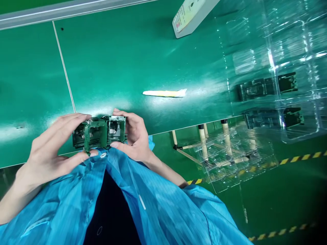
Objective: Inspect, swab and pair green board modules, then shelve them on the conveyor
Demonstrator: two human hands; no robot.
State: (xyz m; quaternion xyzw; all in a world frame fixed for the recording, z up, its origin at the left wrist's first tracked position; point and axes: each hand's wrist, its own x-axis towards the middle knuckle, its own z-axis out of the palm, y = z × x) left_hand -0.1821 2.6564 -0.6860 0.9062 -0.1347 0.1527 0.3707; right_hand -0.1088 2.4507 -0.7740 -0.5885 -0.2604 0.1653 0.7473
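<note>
Between my two hands, at the near edge of the green bench, is a dark green frame-like assembly (98, 134) with open compartments and what look like circuit boards. My left hand (53, 146) grips its left end, thumb below and fingers along the top. At the other end my right hand (134, 136) is closed on it, thumb at the lower edge and fingers behind. Parts of the assembly are hidden by my fingers. Beyond my right hand, a slim white and yellow pen-like tool (165, 93) lies flat on the bench.
A white box with a printed label (195, 15) stands at the back. On the right, a clear plastic tray (270, 58) holds dark assemblies (268, 86). Below the bench edge are more clear trays (235, 166) near a pipe frame (203, 141). Yellow-black tape (304, 157) marks the floor.
</note>
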